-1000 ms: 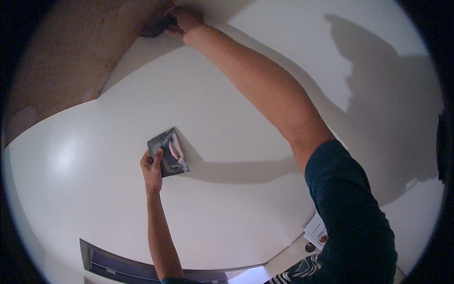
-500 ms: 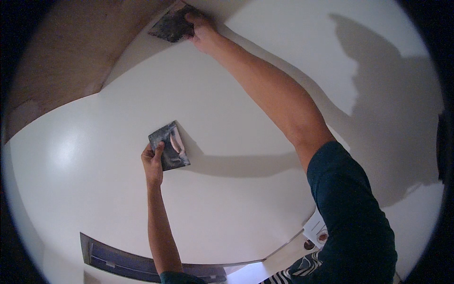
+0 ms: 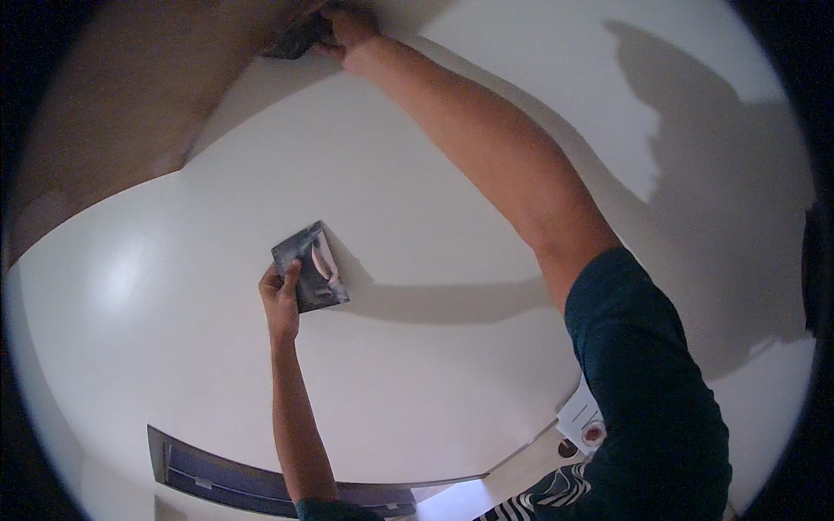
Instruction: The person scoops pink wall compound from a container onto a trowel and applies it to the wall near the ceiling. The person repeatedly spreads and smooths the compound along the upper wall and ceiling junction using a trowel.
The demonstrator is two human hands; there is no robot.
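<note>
My left hand point(image 3: 280, 300) is closed round one edge of a dark, square, flat spreader plate point(image 3: 304, 291), thumb on its face. A pinkish paste point(image 3: 323, 260) lies in a ridge along that plate's right part. High up, my right hand point(image 3: 354, 30) grips a second dark flat plate point(image 3: 300, 39), tilted so that little of its face shows. This second plate is at the seam where the white wall point(image 3: 417, 217) meets a brown surface point(image 3: 113, 113). Whether its edge touches there I cannot make out.
Below my left hand runs a long dark frame point(image 3: 243, 482). A white panel point(image 3: 578, 417) with a round reddish-brown spot shows beside my right sleeve point(image 3: 634, 347). My arm's shadow point(image 3: 452, 302) and a larger shadow point(image 3: 721, 191) fall on the wall.
My right hand has moved slightly up and left with its plate, which has tilted and shows less of its face. My left hand and its plate have hardly shifted.
</note>
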